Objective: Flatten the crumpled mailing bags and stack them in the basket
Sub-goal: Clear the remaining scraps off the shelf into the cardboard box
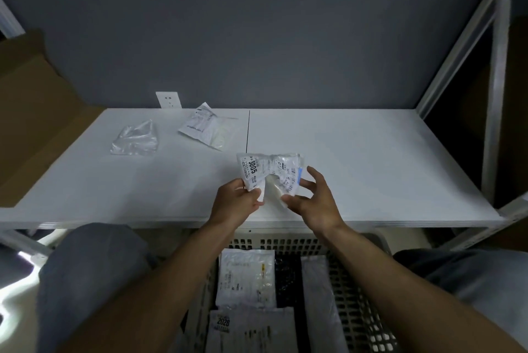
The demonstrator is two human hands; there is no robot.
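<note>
A crumpled white mailing bag (pixel 271 169) with a label reading 3005 is held up over the front of the white table (pixel 357 158). My left hand (pixel 235 204) pinches its lower left corner. My right hand (pixel 313 201) grips its lower right edge between thumb and fingers. On the table's far left lie a crumpled clear bag (pixel 135 139) and a labelled white bag (pixel 207 127). The perforated basket (pixel 351 295) sits below the table's front edge between my knees, with several flattened bags (pixel 245 278) stacked inside.
A brown cardboard box (pixel 34 112) stands against the table's left side. White shelf posts (pixel 497 81) rise at the right. A wall socket (pixel 168 99) sits on the grey wall behind the table.
</note>
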